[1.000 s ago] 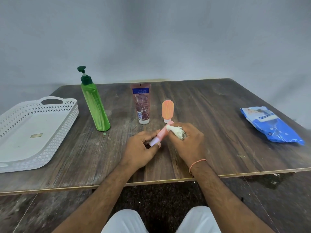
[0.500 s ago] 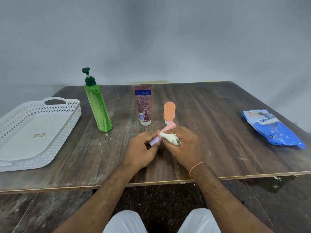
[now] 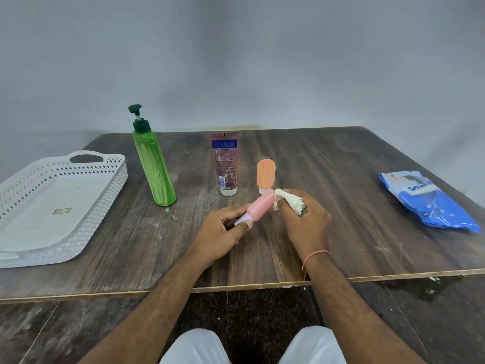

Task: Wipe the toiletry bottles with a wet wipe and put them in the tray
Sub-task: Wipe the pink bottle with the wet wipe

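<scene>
Over the wooden table (image 3: 328,166), our left hand (image 3: 220,232) pinches the pink bottle (image 3: 258,210); our right hand (image 3: 305,219) grips a crumpled wet wipe (image 3: 290,202) touching its far end.

A dark wooden bench (image 3: 328,164) is filling mid-frame. A white perforated tray (image 3: 115,177) is sitting at left, with a green pump bottle (image 3: 153,169), a brown tube (image 3: 226,164) and a small orange bottle (image 3: 265,176) standing centre, and a blue wipes pack (image 3: 430,203) lying at right.
</scene>
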